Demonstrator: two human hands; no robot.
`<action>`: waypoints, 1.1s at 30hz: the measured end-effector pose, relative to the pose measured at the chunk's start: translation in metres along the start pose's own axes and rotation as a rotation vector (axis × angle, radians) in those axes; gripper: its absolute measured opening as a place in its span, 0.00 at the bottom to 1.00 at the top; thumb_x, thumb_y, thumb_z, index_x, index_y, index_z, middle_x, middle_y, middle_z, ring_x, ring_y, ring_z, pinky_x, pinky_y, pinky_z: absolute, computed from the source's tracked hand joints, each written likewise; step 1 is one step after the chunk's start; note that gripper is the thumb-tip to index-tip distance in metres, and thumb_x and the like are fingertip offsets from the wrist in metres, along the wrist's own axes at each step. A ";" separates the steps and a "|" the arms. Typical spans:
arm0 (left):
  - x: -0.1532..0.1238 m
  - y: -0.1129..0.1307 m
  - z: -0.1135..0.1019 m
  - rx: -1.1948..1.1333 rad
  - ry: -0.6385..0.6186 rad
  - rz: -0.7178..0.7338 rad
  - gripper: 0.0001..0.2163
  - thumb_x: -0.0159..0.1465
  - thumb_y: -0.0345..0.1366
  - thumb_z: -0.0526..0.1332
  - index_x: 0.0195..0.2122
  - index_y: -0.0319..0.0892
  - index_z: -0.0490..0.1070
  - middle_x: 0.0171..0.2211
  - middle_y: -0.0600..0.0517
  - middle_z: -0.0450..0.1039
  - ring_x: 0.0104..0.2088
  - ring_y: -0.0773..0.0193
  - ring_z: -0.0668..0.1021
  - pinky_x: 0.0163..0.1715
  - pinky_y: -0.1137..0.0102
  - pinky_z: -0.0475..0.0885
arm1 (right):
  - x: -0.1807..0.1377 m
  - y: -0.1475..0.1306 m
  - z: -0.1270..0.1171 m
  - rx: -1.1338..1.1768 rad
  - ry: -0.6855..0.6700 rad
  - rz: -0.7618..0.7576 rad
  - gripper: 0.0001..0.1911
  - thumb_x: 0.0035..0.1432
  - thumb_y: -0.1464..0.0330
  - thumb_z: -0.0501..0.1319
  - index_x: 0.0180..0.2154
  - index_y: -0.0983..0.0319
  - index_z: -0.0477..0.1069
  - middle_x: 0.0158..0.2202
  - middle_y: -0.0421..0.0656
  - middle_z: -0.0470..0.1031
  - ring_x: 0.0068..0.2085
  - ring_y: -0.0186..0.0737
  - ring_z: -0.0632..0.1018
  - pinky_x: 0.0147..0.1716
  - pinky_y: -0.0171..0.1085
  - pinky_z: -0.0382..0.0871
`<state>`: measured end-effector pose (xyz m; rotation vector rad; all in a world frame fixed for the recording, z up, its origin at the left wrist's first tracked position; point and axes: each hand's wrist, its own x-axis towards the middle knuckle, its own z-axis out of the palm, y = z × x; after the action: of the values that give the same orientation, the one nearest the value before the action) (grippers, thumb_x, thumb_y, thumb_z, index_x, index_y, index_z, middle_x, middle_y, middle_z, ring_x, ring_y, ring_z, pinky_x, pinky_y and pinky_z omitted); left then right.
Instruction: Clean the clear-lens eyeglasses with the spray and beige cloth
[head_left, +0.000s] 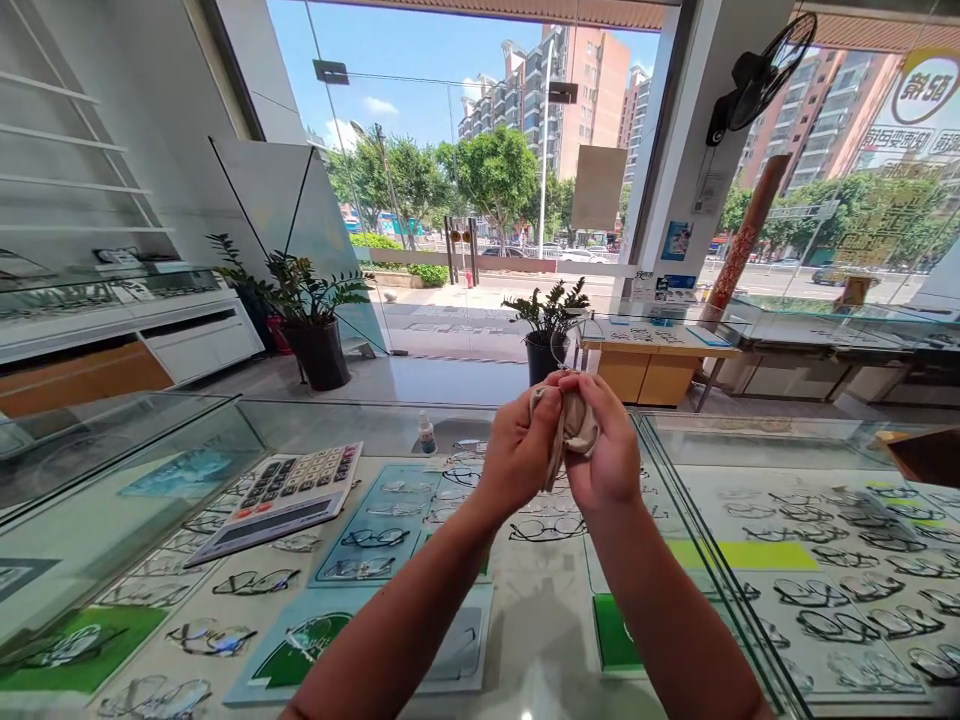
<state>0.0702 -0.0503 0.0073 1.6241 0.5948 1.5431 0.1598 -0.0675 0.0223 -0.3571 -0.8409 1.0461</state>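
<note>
My left hand (517, 450) and my right hand (611, 450) are raised together over the glass display case. Both are closed around a bunched beige cloth (576, 420), thumbs pressing into it. Just beyond the fingertips shows the thin, faint round rim of a pair of eyeglasses (553, 350); the rest of it is hidden by the cloth and fingers. Which fingers grip the frame itself I cannot tell. Below my hands, a dark-rimmed pair of glasses (547, 528) lies inside the case.
On the glass top, a large calculator (289, 495) lies to the left and a small white bottle (426, 434) stands at the far edge. Rows of spectacles (847, 590) fill the case at right. Potted plants (319, 350) and a wooden counter (660, 365) stand beyond.
</note>
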 end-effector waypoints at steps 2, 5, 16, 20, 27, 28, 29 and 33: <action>0.005 0.003 -0.009 -0.042 -0.142 -0.043 0.23 0.71 0.58 0.61 0.39 0.41 0.79 0.30 0.52 0.72 0.30 0.65 0.70 0.33 0.71 0.70 | 0.003 -0.006 -0.004 0.000 -0.002 0.026 0.08 0.60 0.62 0.70 0.30 0.56 0.82 0.39 0.42 0.83 0.44 0.42 0.81 0.50 0.41 0.76; 0.012 0.006 -0.022 -0.115 -0.321 -0.078 0.19 0.71 0.54 0.63 0.45 0.41 0.80 0.35 0.51 0.74 0.35 0.65 0.73 0.38 0.71 0.72 | 0.007 -0.010 -0.009 0.036 0.011 0.077 0.07 0.58 0.62 0.71 0.30 0.57 0.82 0.38 0.43 0.83 0.42 0.41 0.80 0.45 0.39 0.77; 0.007 -0.010 -0.008 -0.055 -0.115 0.010 0.20 0.66 0.49 0.71 0.52 0.40 0.77 0.37 0.51 0.77 0.35 0.65 0.74 0.37 0.73 0.71 | 0.000 0.008 0.000 0.057 0.059 0.043 0.09 0.60 0.58 0.72 0.33 0.55 0.84 0.42 0.41 0.86 0.43 0.38 0.82 0.46 0.38 0.78; 0.006 -0.014 0.001 -0.032 0.090 0.066 0.20 0.69 0.54 0.65 0.40 0.39 0.78 0.30 0.53 0.73 0.30 0.67 0.70 0.31 0.74 0.67 | -0.002 0.011 0.002 0.050 0.027 0.057 0.07 0.60 0.60 0.71 0.34 0.55 0.84 0.41 0.41 0.86 0.43 0.38 0.83 0.48 0.39 0.78; 0.019 -0.005 -0.023 -0.148 -0.286 -0.095 0.22 0.69 0.57 0.65 0.38 0.39 0.74 0.30 0.52 0.70 0.29 0.67 0.69 0.30 0.73 0.67 | 0.013 -0.002 -0.010 0.080 0.021 0.124 0.07 0.56 0.61 0.73 0.32 0.59 0.84 0.39 0.41 0.85 0.40 0.36 0.81 0.42 0.35 0.78; 0.019 -0.003 -0.025 -0.154 -0.340 -0.102 0.20 0.68 0.55 0.67 0.42 0.39 0.76 0.33 0.51 0.72 0.31 0.66 0.71 0.32 0.73 0.68 | 0.014 -0.002 -0.011 0.089 0.029 0.130 0.07 0.57 0.62 0.73 0.32 0.59 0.84 0.39 0.41 0.85 0.39 0.36 0.81 0.41 0.34 0.78; 0.019 -0.003 -0.025 -0.150 -0.367 -0.098 0.20 0.67 0.53 0.69 0.47 0.40 0.76 0.35 0.51 0.74 0.33 0.66 0.72 0.34 0.73 0.69 | 0.014 -0.002 -0.011 0.096 0.039 0.132 0.07 0.57 0.62 0.73 0.32 0.59 0.84 0.38 0.41 0.85 0.39 0.36 0.81 0.41 0.34 0.78; 0.014 -0.006 -0.015 -0.096 -0.221 -0.044 0.21 0.66 0.50 0.71 0.50 0.40 0.77 0.34 0.53 0.74 0.31 0.67 0.71 0.33 0.73 0.67 | 0.009 0.004 -0.005 0.091 0.059 0.110 0.07 0.59 0.61 0.72 0.33 0.57 0.84 0.39 0.41 0.85 0.39 0.36 0.81 0.42 0.34 0.78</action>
<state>0.0588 -0.0321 0.0100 1.6690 0.4270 1.3183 0.1633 -0.0568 0.0207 -0.3582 -0.7250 1.1666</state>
